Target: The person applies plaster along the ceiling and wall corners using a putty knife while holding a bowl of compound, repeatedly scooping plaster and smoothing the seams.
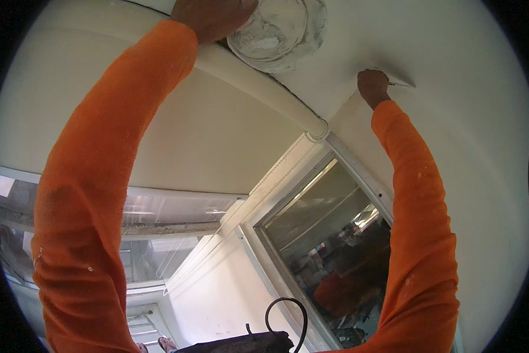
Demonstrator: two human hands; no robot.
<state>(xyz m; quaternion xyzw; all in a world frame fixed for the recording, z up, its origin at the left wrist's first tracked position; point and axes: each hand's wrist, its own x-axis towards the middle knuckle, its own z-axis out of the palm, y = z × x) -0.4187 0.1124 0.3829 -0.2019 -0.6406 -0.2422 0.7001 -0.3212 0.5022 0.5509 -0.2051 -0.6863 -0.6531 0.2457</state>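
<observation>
Raised at the top, my left hand (pixel 214 19) is closed at the left side of a round, whitish tub (pixel 270 35) smeared with white paste. The tub's inside does not show, and the fingers are partly cut off by the frame edge. Up to the right, my right hand (pixel 373 87) is closed around a putty knife (pixel 401 83), whose handle is mostly hidden in the fist. Its thin blade lies against the white surface (pixel 452 112) near the corner above the window, and a dark shadow falls beside it.
A rolled cream blind (pixel 217 117) hangs at the left, its bead chain (pixel 279 162) beside the corner. Below the right hand stands a metal-framed window (pixel 329 235) with reflections. A dark object with a curved black cable (pixel 304 320) sits at the lower edge.
</observation>
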